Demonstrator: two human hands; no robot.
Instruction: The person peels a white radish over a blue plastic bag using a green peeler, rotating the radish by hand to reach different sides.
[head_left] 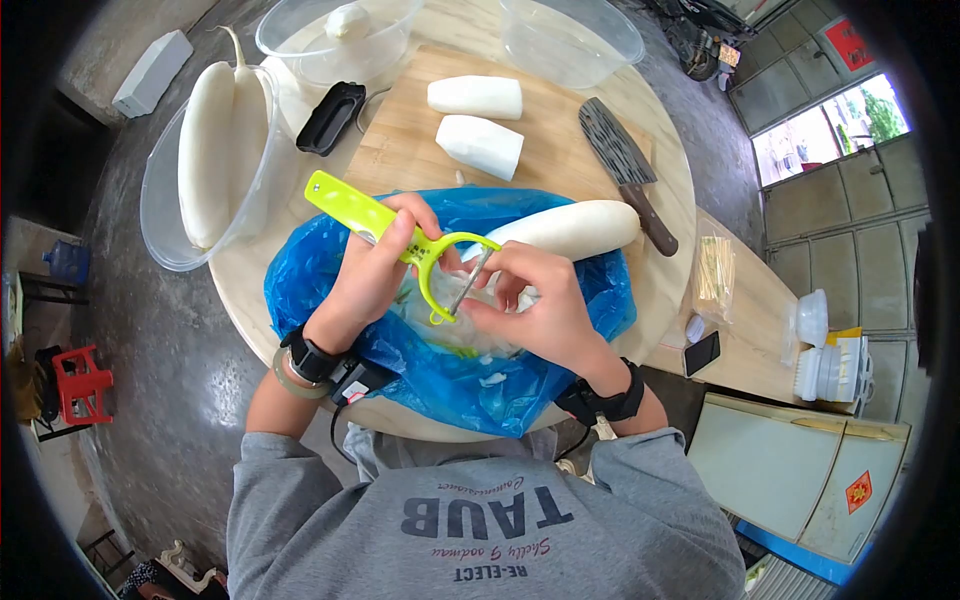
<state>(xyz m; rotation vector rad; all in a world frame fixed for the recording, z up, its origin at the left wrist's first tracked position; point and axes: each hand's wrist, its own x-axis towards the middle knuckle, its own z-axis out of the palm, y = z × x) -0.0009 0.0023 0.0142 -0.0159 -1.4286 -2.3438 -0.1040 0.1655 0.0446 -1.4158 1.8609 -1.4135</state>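
Note:
My left hand (375,265) is closed around the handle of a lime-green peeler (350,207), above a blue plastic bag (480,400). The fingers of my right hand (550,300) are bent together at the peeler's metal blade; whatever they pinch there is hidden. Pale peelings (490,340) lie inside the open bag under both hands. Behind my right hand, a long white radish (585,228) rests across the bag's far side. Two cut, peeled radish pieces, a farther one (475,97) and a nearer one (480,145), lie on the wooden cutting board (400,150).
A knife (620,155) lies on the board's right side, its handle overhanging. Whole radishes (215,150) fill a clear tub (160,215) at left. Two more clear tubs, one at back left (290,65) and one at back right (570,45), stand near a black tray (330,118).

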